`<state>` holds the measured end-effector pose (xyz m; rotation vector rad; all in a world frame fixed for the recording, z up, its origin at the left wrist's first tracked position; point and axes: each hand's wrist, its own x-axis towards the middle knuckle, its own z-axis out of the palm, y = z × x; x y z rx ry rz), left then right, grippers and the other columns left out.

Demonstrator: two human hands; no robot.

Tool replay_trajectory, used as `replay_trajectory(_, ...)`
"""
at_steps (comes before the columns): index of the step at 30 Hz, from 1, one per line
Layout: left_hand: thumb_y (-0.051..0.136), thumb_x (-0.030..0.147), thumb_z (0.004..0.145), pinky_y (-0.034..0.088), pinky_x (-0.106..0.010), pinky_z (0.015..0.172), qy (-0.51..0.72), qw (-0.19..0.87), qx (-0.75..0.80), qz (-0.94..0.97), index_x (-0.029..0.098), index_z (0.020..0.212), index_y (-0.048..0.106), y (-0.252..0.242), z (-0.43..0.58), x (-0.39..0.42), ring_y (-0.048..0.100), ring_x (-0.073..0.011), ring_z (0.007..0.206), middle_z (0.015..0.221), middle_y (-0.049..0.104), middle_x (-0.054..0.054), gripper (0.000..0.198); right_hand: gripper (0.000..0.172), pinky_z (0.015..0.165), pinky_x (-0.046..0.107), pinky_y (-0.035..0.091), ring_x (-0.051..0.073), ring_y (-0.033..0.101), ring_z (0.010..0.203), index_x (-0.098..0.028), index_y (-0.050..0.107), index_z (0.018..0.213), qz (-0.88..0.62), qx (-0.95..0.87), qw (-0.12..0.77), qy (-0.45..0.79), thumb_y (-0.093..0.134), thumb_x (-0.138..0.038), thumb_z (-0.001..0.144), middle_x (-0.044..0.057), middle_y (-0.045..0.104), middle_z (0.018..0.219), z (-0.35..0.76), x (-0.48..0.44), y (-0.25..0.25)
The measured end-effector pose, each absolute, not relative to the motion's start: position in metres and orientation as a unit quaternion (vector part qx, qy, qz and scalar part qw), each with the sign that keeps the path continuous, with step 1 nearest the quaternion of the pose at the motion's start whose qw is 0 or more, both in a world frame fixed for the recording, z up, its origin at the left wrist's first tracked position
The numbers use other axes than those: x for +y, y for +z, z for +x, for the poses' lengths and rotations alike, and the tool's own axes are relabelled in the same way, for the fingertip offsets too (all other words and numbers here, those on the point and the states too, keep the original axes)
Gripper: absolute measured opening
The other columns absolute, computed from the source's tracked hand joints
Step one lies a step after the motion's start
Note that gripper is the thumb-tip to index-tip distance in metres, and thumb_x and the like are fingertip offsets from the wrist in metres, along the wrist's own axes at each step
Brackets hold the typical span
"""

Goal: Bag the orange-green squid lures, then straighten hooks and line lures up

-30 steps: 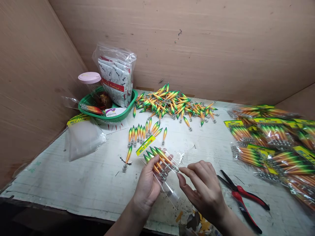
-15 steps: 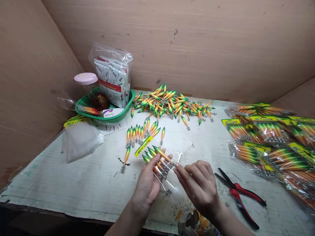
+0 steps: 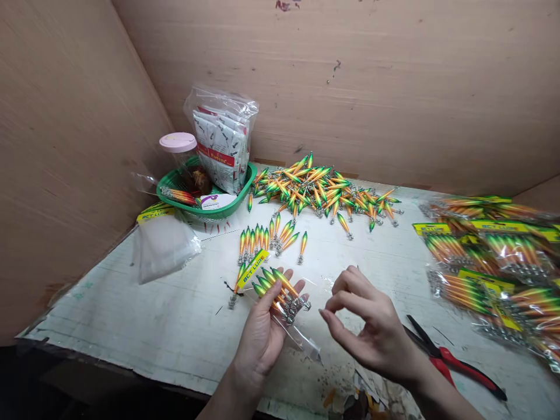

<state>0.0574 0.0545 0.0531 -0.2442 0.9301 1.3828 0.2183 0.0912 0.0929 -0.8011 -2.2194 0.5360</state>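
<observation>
Right of the hands (image 3: 371, 326), pliers (image 3: 455, 360) lie half-hidden.

From my remote seat I see a clear bag (image 3: 303, 340) tilted in the left hand (image 3: 262, 338), its yellow BCT LURE header (image 3: 254, 269) at the upper left; inside, perhaps 4 or 5 green-and-orange lures (image 3: 285, 282) overlap side by side, metal hooks (image 3: 294, 309) toward the lower right

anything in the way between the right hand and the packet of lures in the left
Nothing visible: only a short gap lies between the right hand and the packet of lures in the left hand. The red-handled pliers lie on the right hand's far side.
</observation>
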Motion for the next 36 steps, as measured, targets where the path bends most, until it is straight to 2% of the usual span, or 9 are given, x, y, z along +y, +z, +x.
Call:
replay_trajectory(2,0.057,0.010,0.087,0.061,-0.032,0.075,0.615,0.664,0.411,-0.110,0.013,0.106,0.064,0.053,0.057,0.055,0.070,-0.0256,0.096,0.116,0.069,-0.009,0.021,0.010,0.060,0.030,0.037,0.017,0.044,0.068,-0.017,0.060,0.073,-0.310,-0.875,0.346,0.134,0.059,-0.014,0.083,0.003,0.050,0.068,0.213,0.084,0.086)
replay_trajectory(4,0.057,0.010,0.086,0.061,-0.031,0.074,0.614,0.665,0.410,-0.112,0.013,0.107,0.064,0.054,0.059,0.056,0.070,-0.0252,0.095,0.113,0.070,-0.009,0.022,0.003,0.063,0.032,0.036,0.018,0.044,0.069,-0.016,0.063,0.083,-0.325,-0.880,0.339,0.076,0.061,-0.015,0.082,0.003,0.052,0.070,0.209,0.078,0.076)
replay_trajectory(15,0.053,0.006,0.086,0.060,-0.039,0.081,0.621,0.665,0.401,-0.110,0.010,0.105,0.065,0.058,0.063,0.055,0.071,-0.0241,0.088,0.101,0.073,-0.011,0.022,0.021,0.071,0.034,0.033,0.016,0.045,0.068,-0.013,0.064,0.106,-0.358,-0.862,0.354,-0.057,0.061,-0.011,0.085,0.002,0.056,0.068,0.210,0.071,0.064)
replay_trajectory(19,0.053,0.004,0.086,0.060,-0.028,0.079,0.627,0.668,0.384,-0.117,0.008,0.103,0.066,0.059,0.068,0.055,0.071,-0.0192,0.088,0.101,0.073,-0.012,0.021,0.032,0.078,0.036,0.031,0.017,0.047,0.073,-0.014,0.060,0.120,-0.361,-0.876,0.301,-0.107,0.055,-0.011,0.089,0.002,0.057,0.071,0.207,0.066,0.058)
replay_trajectory(22,0.052,0.005,0.087,0.060,-0.025,0.076,0.621,0.669,0.386,-0.133,0.007,0.105,0.065,0.059,0.066,0.055,0.071,-0.0192,0.089,0.104,0.073,-0.013,0.022,0.032,0.080,0.037,0.032,0.019,0.049,0.080,-0.015,0.059,0.120,-0.349,-0.890,0.290,-0.043,0.053,-0.011,0.089,0.005,0.059,0.080,0.210,0.063,0.066)
replay_trajectory(27,0.055,0.012,0.088,0.061,-0.039,0.080,0.622,0.667,0.393,-0.117,0.011,0.107,0.064,0.057,0.055,0.052,0.069,-0.0263,0.097,0.115,0.069,-0.013,0.021,0.023,0.072,0.034,0.042,0.020,0.053,0.083,-0.020,0.062,0.105,-0.390,-0.828,0.390,0.103,0.051,-0.009,0.088,0.005,0.057,0.085,0.222,0.095,0.074)
replay_trajectory(29,0.055,0.013,0.088,0.060,-0.040,0.081,0.624,0.661,0.400,-0.116,0.011,0.107,0.064,0.057,0.051,0.052,0.069,-0.0264,0.098,0.116,0.068,-0.013,0.021,0.014,0.071,0.033,0.045,0.019,0.055,0.080,-0.019,0.061,0.097,-0.424,-0.827,0.351,0.113,0.053,-0.012,0.088,0.005,0.058,0.083,0.218,0.121,0.058)
replay_trajectory(32,0.055,0.011,0.087,0.060,-0.039,0.082,0.624,0.656,0.409,-0.115,0.011,0.107,0.063,0.057,0.049,0.051,0.069,-0.0260,0.099,0.116,0.068,-0.013,0.022,0.015,0.066,0.031,0.047,0.019,0.057,0.077,-0.017,0.062,0.092,-0.420,-0.862,0.250,0.137,0.060,-0.010,0.080,0.006,0.060,0.084,0.198,0.155,0.022)
replay_trajectory(36,0.058,0.010,0.085,0.059,-0.040,0.084,0.628,0.651,0.414,-0.107,0.011,0.106,0.063,0.057,0.049,0.051,0.068,-0.0265,0.100,0.115,0.069,-0.013,0.022,0.013,0.063,0.033,0.048,0.021,0.058,0.076,-0.015,0.061,0.084,-0.416,-0.867,0.241,0.135,0.057,-0.006,0.077,0.008,0.059,0.082,0.180,0.165,0.002)
